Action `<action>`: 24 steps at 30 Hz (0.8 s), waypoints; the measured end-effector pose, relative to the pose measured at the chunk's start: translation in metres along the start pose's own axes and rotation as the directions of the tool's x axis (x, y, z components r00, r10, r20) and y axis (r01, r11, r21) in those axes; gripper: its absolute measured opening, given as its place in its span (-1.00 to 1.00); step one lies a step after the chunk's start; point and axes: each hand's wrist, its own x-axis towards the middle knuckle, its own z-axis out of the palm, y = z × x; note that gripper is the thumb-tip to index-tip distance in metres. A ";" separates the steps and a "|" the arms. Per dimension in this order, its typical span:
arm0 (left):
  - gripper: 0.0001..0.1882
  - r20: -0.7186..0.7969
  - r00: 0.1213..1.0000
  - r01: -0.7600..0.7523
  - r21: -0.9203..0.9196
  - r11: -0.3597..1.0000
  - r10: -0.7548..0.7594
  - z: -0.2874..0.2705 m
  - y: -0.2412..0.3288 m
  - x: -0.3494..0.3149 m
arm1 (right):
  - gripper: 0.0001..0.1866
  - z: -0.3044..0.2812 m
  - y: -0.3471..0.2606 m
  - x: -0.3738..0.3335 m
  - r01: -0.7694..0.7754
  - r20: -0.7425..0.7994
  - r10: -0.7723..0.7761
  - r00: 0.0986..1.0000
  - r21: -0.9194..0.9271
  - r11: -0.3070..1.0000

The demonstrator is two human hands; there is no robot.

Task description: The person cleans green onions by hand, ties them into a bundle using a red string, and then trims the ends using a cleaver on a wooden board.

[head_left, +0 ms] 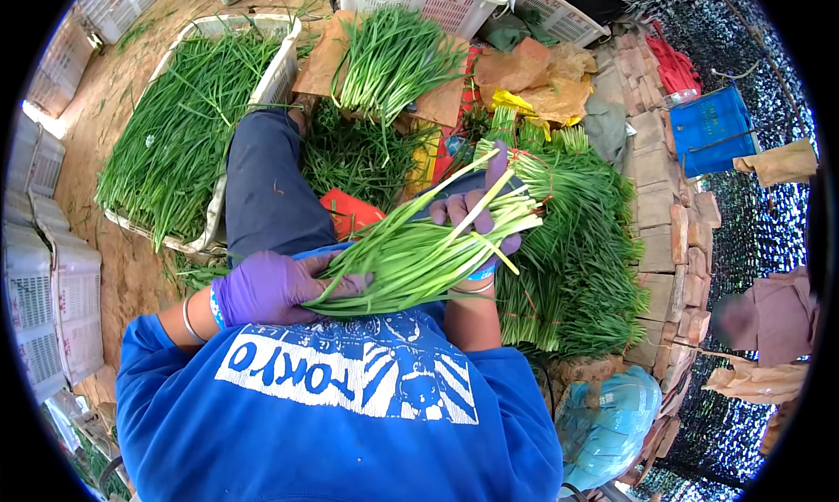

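A loose bunch of green chives (pixel 398 262) with pale stem ends lies across my front, held between both hands. My left hand (pixel 284 285), in a purple glove, is closed round the leafy end. My right hand (pixel 489 207), gloved too, grips the pale stem end, its fingers partly hidden behind the stalks. Just beyond my right hand is a big stack of tied chive bundles (pixel 581 249), some with thin red bands. Ahead of me, a loose pile of chives (pixel 398 65) rests on a brown sheet (pixel 319 69).
At the left stands a white crate (pixel 284 61) heaped with loose chives (pixel 188 126). Scattered green leaves (pixel 350 157) lie between my legs. Bricks (pixel 655 240) line the right side, near a blue plastic bag (pixel 612 423). Stacked white crates (pixel 74 283) stand far left.
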 end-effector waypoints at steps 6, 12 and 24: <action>-0.25 0.333 0.932 -0.066 -0.226 0.972 0.140 -0.058 -0.036 -0.017 | -0.12 -0.012 -0.003 -0.003 -0.053 0.085 0.044 0.995 0.104 0.993; -0.29 0.009 0.911 0.411 -0.059 0.910 -0.411 -0.099 -0.103 0.004 | -0.37 -0.008 0.006 -0.003 -0.090 0.066 0.085 0.994 0.070 0.994; -0.04 0.282 0.952 0.302 -0.818 0.489 -0.117 0.018 -0.033 0.113 | -0.08 -0.001 -0.015 0.017 -0.275 -0.279 0.138 0.950 -0.544 0.793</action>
